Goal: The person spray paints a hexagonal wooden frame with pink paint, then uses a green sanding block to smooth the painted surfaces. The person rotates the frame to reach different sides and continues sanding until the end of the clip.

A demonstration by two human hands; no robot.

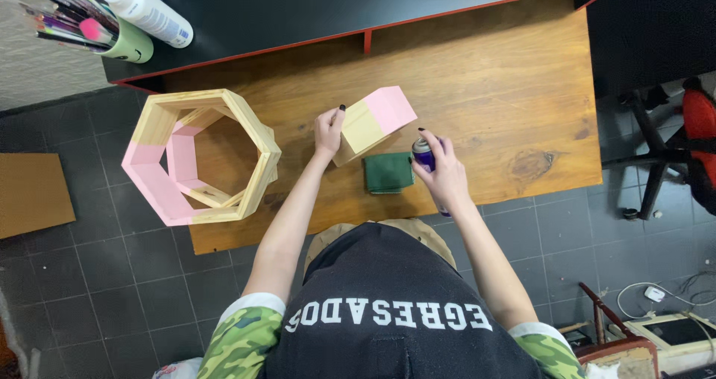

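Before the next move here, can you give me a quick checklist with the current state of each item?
1. Left hand steadies the block: ok, fingers on its left end.
2. Right hand grips the spray can: ok, finger on top.
3. Nozzle faces the block: cannot tell.
4. Green cloth clear of the block: not ok, it lies right beside it.
5. Hexagon frame clear of the block: ok, apart at the table's left edge.
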